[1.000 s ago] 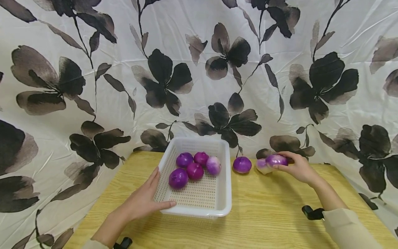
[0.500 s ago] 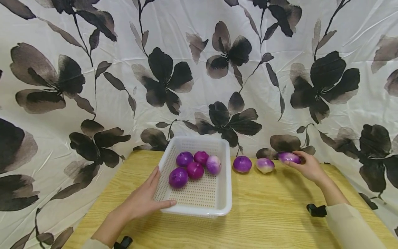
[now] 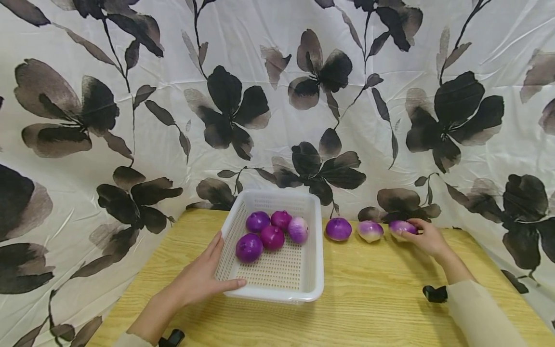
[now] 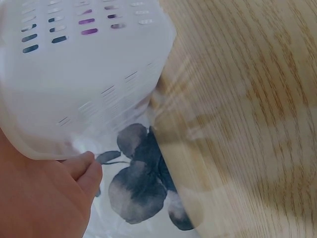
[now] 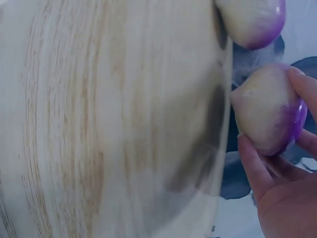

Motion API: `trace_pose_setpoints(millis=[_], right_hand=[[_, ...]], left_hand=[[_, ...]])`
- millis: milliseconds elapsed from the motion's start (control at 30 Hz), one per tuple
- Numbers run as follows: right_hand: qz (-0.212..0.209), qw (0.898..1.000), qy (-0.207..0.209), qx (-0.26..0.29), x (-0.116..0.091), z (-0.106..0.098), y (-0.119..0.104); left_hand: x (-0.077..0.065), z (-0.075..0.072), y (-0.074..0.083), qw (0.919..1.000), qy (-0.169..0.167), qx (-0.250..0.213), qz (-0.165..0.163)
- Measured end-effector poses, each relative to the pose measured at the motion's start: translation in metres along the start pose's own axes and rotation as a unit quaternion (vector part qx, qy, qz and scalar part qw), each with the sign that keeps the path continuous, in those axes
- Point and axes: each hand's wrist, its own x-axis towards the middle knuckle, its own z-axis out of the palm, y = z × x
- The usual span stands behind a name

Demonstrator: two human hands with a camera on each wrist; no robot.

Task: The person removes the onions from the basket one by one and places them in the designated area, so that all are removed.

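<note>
In the head view my right hand [image 3: 430,239] pinches a purple-and-white onion [image 3: 400,229] at the table's back edge. The right wrist view shows that onion's pale side, its purple part against my fingers [image 5: 255,163]. To its left a second purple-and-white onion [image 3: 370,231] and a purple onion [image 3: 338,229] sit in a row. My left hand [image 3: 197,279] holds the near left corner of a white perforated plastic basket [image 3: 318,270], thumb over the rim and fingers along the outer wall. Several onions lie inside, one of them paler [image 3: 297,230].
The wooden table [image 3: 368,299] extends in front of the basket and the onion row. A white curtain [image 3: 269,43] with dark printed flowers hangs right behind the table's back edge. Black wrist devices show below both hands, such as the right one [image 3: 435,294].
My right hand has carried its onion rightward from over the second onion and lowered it at the row's right end. The left hand and basket stay in place.
</note>
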Motion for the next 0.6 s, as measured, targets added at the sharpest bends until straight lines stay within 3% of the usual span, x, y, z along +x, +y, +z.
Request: trace_pose_setpoints(millis=[367,600], right_hand=[[0.044,0.999,-0.033,-0.004,0.0008,0.0074,0.0065],[0.035,0.999,-0.031,0.0,0.0018,0.0095,0.0067]], left_hand=[[0.0001,0.0003,-0.0004,1.0,-0.002,0.002,0.0],[0.0006,0.0006,-0.001,1.0,-0.001,0.004,0.001]])
